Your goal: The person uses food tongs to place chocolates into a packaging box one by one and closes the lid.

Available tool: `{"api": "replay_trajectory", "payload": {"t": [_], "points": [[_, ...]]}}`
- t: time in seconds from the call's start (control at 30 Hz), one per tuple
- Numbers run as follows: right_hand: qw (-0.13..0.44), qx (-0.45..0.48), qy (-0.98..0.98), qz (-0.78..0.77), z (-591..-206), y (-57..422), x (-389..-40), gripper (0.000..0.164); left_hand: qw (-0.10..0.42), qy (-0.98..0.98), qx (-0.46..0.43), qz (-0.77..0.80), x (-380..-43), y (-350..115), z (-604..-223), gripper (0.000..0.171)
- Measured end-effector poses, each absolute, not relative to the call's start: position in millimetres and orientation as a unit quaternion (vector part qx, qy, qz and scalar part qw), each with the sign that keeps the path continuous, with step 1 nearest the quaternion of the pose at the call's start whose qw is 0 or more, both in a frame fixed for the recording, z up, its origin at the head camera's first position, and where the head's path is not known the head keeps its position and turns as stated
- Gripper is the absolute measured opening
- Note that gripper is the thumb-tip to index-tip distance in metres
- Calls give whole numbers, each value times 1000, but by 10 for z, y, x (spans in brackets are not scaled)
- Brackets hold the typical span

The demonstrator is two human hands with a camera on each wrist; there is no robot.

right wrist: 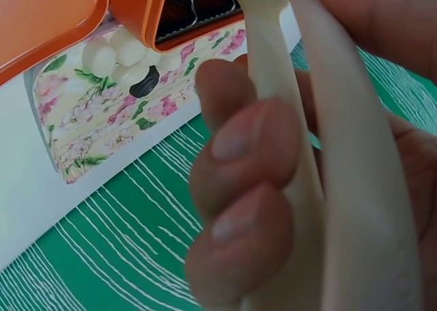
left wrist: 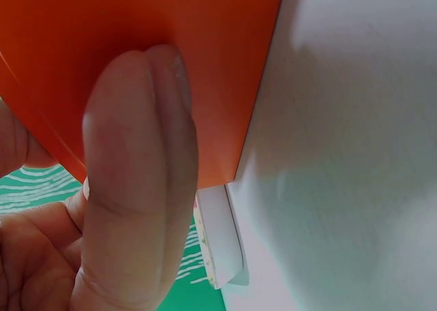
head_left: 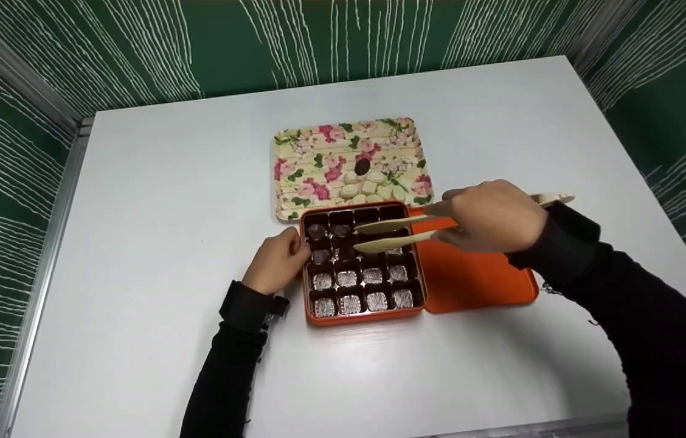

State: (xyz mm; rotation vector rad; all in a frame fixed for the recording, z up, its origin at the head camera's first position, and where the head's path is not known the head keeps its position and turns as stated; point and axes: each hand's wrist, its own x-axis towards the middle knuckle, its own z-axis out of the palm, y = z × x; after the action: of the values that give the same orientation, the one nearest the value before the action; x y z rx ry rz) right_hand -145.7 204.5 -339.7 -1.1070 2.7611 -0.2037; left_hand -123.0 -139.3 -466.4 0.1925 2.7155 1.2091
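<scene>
An orange tin box with a dark compartment tray inside stands mid-table. Dark round chocolates sit in several of its upper-left compartments; the front compartments show silvery bottoms. At its left wall my left hand holds the box, thumb at the rim, fingers against the orange side. My right hand grips pale tongs from the right. Their two tips stand apart over the second row of compartments. In the right wrist view, curled fingers wrap one arm of the tongs.
Behind the box lies a floral tray with one dark oval piece and several cream-white pieces. An orange lid lies right of the box, under my right hand. Green walls with white streaks border the white table.
</scene>
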Motion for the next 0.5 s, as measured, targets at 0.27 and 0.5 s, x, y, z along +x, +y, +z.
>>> {"api": "replay_trajectory", "payload": {"t": [0.27, 0.5], "points": [[30, -288, 951, -111, -3519, 2111, -1875, 40, 80, 911, 62, 400, -1238, -1388, -4655, 20], [-1, -217, 975, -38, -3757, 2108, -2299, 40, 78, 910, 60, 403, -1238, -1384, -4668, 21]]}}
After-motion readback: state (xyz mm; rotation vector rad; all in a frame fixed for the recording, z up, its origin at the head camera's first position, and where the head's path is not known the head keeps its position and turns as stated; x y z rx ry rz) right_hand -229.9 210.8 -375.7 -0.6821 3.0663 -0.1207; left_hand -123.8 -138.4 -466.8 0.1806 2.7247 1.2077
